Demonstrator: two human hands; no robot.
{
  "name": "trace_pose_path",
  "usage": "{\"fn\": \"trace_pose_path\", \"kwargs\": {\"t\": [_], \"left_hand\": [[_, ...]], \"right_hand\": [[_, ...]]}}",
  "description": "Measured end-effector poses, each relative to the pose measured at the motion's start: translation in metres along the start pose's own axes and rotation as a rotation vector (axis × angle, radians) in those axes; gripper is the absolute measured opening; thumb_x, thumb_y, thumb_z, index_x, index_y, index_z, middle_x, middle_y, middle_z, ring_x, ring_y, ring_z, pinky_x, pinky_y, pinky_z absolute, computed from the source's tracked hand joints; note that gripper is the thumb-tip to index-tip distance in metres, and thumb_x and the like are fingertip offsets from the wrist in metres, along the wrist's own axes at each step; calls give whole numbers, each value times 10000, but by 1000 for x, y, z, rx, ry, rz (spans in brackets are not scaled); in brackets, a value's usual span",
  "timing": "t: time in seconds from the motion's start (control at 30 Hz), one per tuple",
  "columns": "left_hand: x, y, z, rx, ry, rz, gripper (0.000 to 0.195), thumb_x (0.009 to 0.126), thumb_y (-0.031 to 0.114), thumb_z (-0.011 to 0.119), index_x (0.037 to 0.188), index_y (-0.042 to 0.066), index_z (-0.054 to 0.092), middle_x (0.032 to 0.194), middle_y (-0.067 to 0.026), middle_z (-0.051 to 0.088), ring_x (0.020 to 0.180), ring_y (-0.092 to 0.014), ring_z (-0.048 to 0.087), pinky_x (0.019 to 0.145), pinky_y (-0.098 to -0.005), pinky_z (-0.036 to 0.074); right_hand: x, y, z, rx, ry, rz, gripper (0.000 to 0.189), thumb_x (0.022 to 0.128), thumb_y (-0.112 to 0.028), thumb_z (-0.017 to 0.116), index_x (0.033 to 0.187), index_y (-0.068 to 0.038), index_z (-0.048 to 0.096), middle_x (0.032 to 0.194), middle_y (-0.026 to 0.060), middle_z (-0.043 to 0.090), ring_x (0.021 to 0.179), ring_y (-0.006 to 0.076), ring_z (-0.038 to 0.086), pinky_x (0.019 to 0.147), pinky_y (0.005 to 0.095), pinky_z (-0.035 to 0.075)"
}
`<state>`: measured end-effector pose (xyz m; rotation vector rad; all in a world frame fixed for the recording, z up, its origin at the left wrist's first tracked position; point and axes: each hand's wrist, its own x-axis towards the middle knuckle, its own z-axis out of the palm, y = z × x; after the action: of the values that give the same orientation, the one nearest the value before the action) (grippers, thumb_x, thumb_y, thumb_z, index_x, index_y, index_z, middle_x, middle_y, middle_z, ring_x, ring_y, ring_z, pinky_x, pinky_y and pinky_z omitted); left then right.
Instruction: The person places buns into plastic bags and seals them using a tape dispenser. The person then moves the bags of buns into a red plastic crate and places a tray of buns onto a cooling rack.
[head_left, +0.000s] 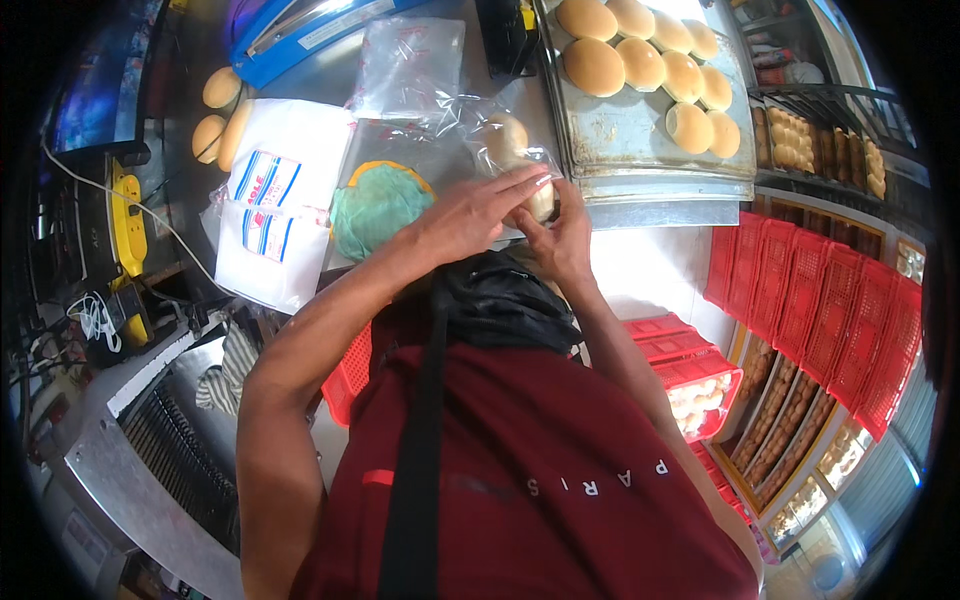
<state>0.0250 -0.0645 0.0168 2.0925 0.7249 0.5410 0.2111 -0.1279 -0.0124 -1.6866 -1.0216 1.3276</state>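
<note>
Both hands meet over a clear plastic bag (480, 129) at the near edge of the metal table. One round bun (506, 139) shows inside the bag's far part, and a paler bun (541, 201) lies under my fingers. My left hand (476, 214) reaches across from the left with its fingers laid over the bag. From the right, my right hand (556, 236) curls its thumb and fingers around the bag's near end. Just beyond them lies a stack of flat clear bags (409, 67). A green cloth-like bundle (379, 210) with a yellow rim sits left of my left hand.
A metal baking tray (615, 142) with several buns (641, 64) stands at the right. White printed packs (285, 195), loose buns (221, 88) and a blue bag sealer (300, 37) occupy the left. Red plastic crates (810, 300) are stacked at the right. A yellow power strip (129, 225) and cables lie far left.
</note>
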Motion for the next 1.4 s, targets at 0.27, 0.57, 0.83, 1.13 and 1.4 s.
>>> {"fn": "trace_pose_path", "kwargs": {"t": [0.27, 0.57, 0.83, 1.13, 1.4], "left_hand": [[-1, 8, 14, 120, 17, -12, 771, 758, -149, 567, 1505, 9, 462, 1576, -160, 462, 1418, -339, 488, 1140, -423, 472], [30, 20, 17, 87, 26, -182, 770, 750, -157, 543, 1501, -17, 448, 1568, -199, 453, 1424, -383, 464, 1163, -442, 434], [89, 58, 29, 229, 131, -49, 639, 782, 60, 754, 1391, 33, 558, 1436, -190, 544, 1235, -399, 591, 1055, -433, 488], [287, 7, 162, -562, 232, -680, 855, 856, 251, 809, 1539, -10, 365, 1455, -177, 529, 1225, -267, 599, 1016, -391, 500], [346, 24, 159, -1182, 398, -878, 656, 869, 440, 788, 1384, 118, 540, 1226, -30, 594, 1019, -152, 539, 857, -368, 499]], "right_hand": [[21, 32, 1, 124, 190, -4, 419, 886, -302, 802, 1123, 17, 672, 824, 153, 683, 704, 178, 612, 643, 351, 496], [42, -1, -105, -612, 202, -483, 587, 795, -334, 900, 1220, 2, 674, 1097, 187, 727, 963, 306, 732, 818, 400, 579], [169, -3, -355, -616, 719, -167, 826, 796, -499, 863, 1289, 109, 600, 1192, 248, 681, 1100, 303, 680, 913, 398, 554], [205, -12, -365, -133, 384, 217, 456, 893, -462, 792, 1069, -48, 722, 889, 24, 690, 742, 97, 624, 626, 264, 482], [233, -42, -392, 223, 110, 400, 382, 889, -462, 782, 989, -102, 706, 725, -19, 615, 524, 82, 487, 462, 227, 368]]}}
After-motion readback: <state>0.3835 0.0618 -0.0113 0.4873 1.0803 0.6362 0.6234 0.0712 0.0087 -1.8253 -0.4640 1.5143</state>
